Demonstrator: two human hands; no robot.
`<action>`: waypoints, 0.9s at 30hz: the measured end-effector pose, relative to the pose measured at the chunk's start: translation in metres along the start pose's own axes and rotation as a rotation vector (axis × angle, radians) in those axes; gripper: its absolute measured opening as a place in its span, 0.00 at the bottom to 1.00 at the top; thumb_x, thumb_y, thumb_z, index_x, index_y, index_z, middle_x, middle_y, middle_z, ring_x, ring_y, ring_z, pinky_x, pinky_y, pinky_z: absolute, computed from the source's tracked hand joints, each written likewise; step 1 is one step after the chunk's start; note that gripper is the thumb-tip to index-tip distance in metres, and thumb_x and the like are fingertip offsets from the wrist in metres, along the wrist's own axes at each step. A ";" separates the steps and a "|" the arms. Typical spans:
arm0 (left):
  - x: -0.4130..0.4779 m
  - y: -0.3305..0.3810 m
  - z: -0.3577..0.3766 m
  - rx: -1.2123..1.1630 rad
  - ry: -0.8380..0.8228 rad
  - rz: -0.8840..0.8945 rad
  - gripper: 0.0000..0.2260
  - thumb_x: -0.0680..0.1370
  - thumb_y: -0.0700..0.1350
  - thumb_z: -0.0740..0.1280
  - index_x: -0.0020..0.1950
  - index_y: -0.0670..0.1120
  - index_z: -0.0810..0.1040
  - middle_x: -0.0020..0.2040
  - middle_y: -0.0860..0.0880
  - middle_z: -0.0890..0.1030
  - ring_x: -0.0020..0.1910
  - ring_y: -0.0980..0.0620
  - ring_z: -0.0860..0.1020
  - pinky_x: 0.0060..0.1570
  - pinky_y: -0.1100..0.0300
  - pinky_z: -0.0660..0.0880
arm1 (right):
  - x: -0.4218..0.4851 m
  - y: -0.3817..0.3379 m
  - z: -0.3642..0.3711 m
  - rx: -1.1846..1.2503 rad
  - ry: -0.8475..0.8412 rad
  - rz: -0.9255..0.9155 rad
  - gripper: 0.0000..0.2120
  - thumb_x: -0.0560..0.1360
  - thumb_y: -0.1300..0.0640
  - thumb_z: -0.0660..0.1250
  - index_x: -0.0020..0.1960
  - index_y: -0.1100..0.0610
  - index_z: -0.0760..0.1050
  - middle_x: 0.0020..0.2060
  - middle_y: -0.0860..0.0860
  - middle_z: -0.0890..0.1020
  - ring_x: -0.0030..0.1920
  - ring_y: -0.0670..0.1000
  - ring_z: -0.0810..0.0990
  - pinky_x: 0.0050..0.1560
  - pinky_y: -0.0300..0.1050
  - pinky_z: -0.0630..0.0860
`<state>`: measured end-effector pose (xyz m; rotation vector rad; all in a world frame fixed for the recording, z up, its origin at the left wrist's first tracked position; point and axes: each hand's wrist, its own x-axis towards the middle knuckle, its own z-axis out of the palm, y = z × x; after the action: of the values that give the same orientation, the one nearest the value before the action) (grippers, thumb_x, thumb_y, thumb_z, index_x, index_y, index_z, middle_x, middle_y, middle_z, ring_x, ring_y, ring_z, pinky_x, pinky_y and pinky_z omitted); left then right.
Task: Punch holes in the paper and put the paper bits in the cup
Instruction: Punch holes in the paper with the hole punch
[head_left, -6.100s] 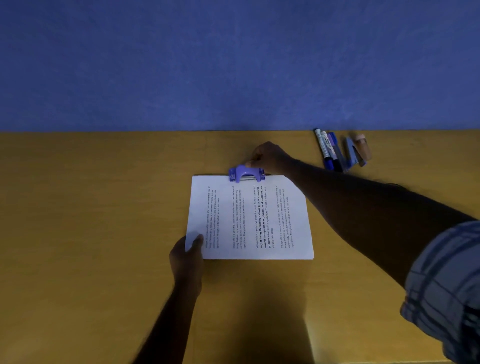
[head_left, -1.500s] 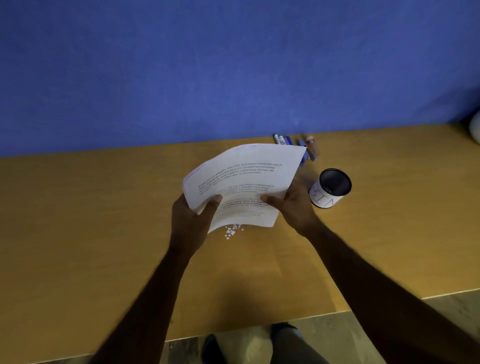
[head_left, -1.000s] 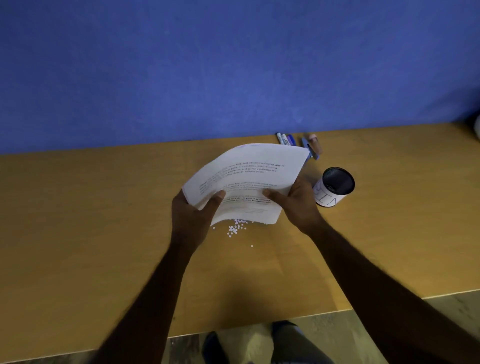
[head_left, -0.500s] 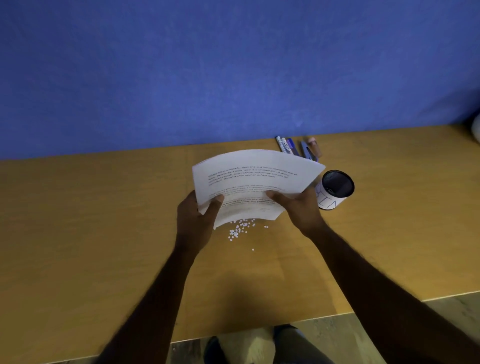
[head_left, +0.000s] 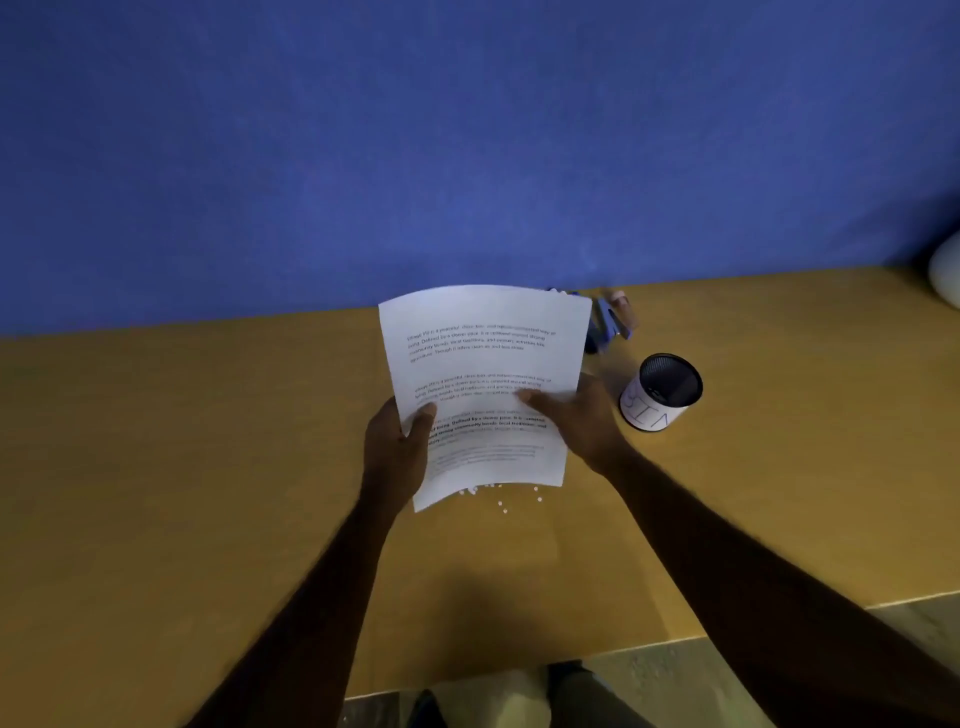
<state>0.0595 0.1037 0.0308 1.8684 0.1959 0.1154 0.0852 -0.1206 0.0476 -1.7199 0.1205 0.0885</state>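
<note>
L hand (head_left: 395, 452) pinches the paper (head_left: 483, 358) at its left edge, thumb on the printed face, fingers behind. R hand (head_left: 584, 423) grasps the right edge the same way, approx. mid-height. Sheet is lifted off the table (head_left: 208, 467), near upright & bowed a bit, w/ its lower edge hanging over the paper bits (head_left: 501, 493) scattered on the wood. The cup (head_left: 662, 392) stands upright just right of R hand, apart from the bits.

From my end I judge the sheet v. light & floppy. A two-edge hold gives it some stiffness; w/ one hand alone it'd droop. Bits look tiny & near weightless, prob. scatter in any draught, so I'd scoop them w/ the sheet's edge, not pick them up singly.

Some pens (head_left: 613, 325) lie at the back by the blue wall (head_left: 467, 156), partly hidden behind the sheet.
</note>
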 end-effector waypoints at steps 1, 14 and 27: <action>0.000 0.001 -0.002 -0.009 -0.002 0.008 0.10 0.80 0.42 0.66 0.62 0.45 0.79 0.56 0.50 0.82 0.51 0.57 0.80 0.46 0.66 0.76 | 0.001 -0.003 0.000 0.002 -0.007 -0.001 0.18 0.71 0.57 0.75 0.59 0.61 0.78 0.56 0.55 0.84 0.52 0.54 0.84 0.54 0.59 0.81; 0.003 -0.027 -0.072 -0.193 -0.122 -0.188 0.10 0.80 0.37 0.64 0.59 0.46 0.80 0.53 0.49 0.86 0.50 0.47 0.85 0.46 0.51 0.82 | -0.014 0.000 0.020 0.133 -0.217 0.254 0.10 0.78 0.63 0.65 0.58 0.66 0.74 0.52 0.63 0.82 0.47 0.57 0.85 0.45 0.52 0.83; -0.017 -0.070 -0.111 0.013 -0.040 -0.417 0.08 0.81 0.39 0.63 0.58 0.41 0.78 0.53 0.41 0.83 0.50 0.39 0.82 0.52 0.42 0.80 | -0.041 0.033 0.080 0.029 -0.244 0.391 0.04 0.78 0.64 0.66 0.52 0.60 0.77 0.46 0.57 0.84 0.38 0.48 0.84 0.32 0.36 0.78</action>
<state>0.0173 0.2248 -0.0025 1.8023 0.5528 -0.2100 0.0412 -0.0448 0.0084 -1.6241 0.2740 0.5807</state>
